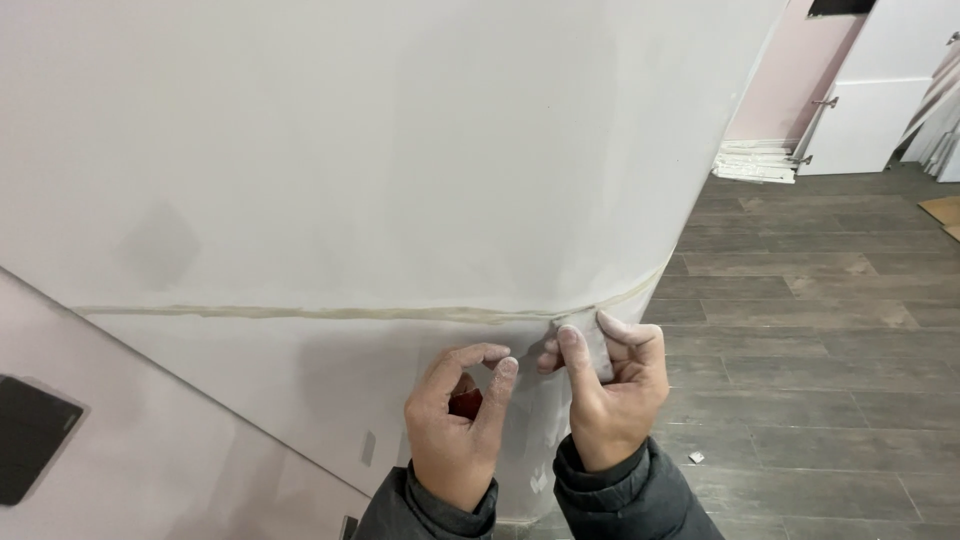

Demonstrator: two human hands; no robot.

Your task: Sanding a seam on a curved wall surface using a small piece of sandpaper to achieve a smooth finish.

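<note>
Tape strip (320,313), thin, yellowish, runs horizontally across smooth white wall (400,150); right hand (610,390) pinches its pale end, left hand (455,420) curled around small red object (466,403).

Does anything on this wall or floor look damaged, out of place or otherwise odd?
Yes. A yellowish seam runs unpainted across the white wall, and the right hand pinches a loose pale strip at its corner end. A grey patch mars the paint. A small white scrap lies on the wooden floor.
</note>
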